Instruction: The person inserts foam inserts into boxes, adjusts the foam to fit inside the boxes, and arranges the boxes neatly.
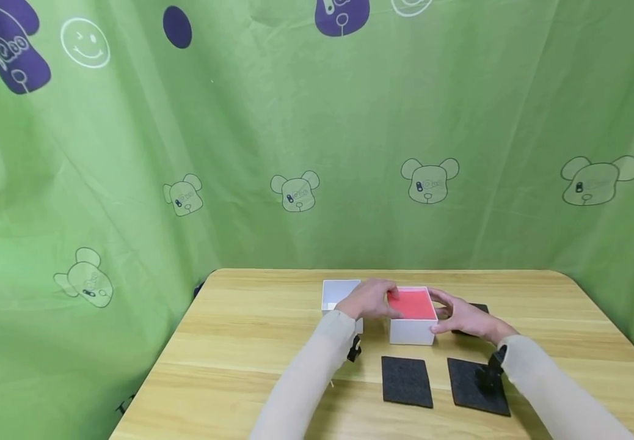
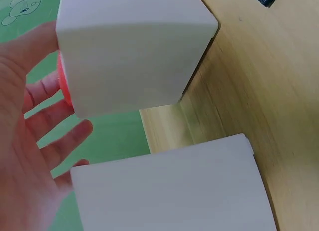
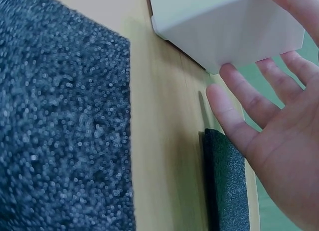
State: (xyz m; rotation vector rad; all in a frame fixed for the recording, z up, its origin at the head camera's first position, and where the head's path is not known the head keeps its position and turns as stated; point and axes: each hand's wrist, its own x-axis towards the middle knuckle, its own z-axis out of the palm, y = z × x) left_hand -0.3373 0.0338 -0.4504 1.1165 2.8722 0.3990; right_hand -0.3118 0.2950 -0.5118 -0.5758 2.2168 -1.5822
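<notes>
A white box with a red top face [image 1: 411, 315] stands on the wooden table [image 1: 251, 342]. My left hand [image 1: 369, 299] lies against its left side, with straight spread fingers [image 2: 52, 119] beside the box wall [image 2: 134, 47]. On the other side, my right hand [image 1: 462, 318] is open, its fingers [image 3: 234, 116] straight and just off the box corner [image 3: 224, 27]. I cannot tell whether either hand presses the box. A second white box [image 1: 339, 293] sits just behind and left of my left hand, and fills the lower part of the left wrist view [image 2: 169, 191].
Two dark felt pads [image 1: 407, 381] [image 1: 476, 385] lie side by side in front of the box, and a third [image 1: 479, 308] is partly hidden behind my right hand. In the right wrist view a pad [image 3: 60, 131] fills the left. A green curtain surrounds the table.
</notes>
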